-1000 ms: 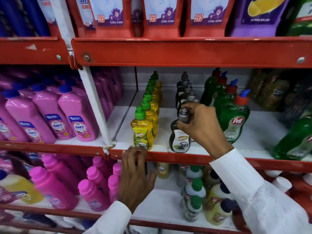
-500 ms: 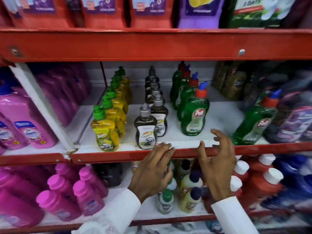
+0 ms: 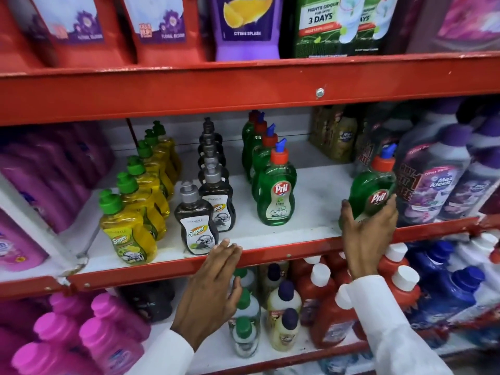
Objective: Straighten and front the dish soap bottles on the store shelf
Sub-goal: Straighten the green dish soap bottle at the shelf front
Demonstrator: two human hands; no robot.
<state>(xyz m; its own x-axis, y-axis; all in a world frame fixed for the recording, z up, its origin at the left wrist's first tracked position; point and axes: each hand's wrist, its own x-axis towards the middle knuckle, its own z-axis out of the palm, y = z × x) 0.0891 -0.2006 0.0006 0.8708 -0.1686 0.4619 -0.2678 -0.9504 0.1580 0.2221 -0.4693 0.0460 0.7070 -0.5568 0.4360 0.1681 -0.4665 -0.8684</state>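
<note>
On the white middle shelf [image 3: 311,212] stand three rows of dish soap: yellow bottles with green caps [image 3: 127,228], dark bottles with grey caps [image 3: 196,220], and green Pril bottles with orange caps [image 3: 276,190]. A lone green Pril bottle [image 3: 374,185] leans tilted at the right, apart from its row. My right hand [image 3: 365,231] grips its lower half from below. My left hand [image 3: 213,282] lies flat with fingertips on the red shelf lip [image 3: 284,257], just in front of the first dark bottle, holding nothing.
Big purple and white cleaner bottles [image 3: 433,182] crowd the right of the shelf, pink bottles [image 3: 35,190] the left bay. A red shelf beam [image 3: 243,87] hangs overhead with pouches above. Below are small bottles [image 3: 281,315], red jugs [image 3: 332,315] and blue bottles.
My right hand moved up and right from the shelf lip and took hold of the tilted Pril bottle. The view shifted right. My left hand stays on the shelf lip.
</note>
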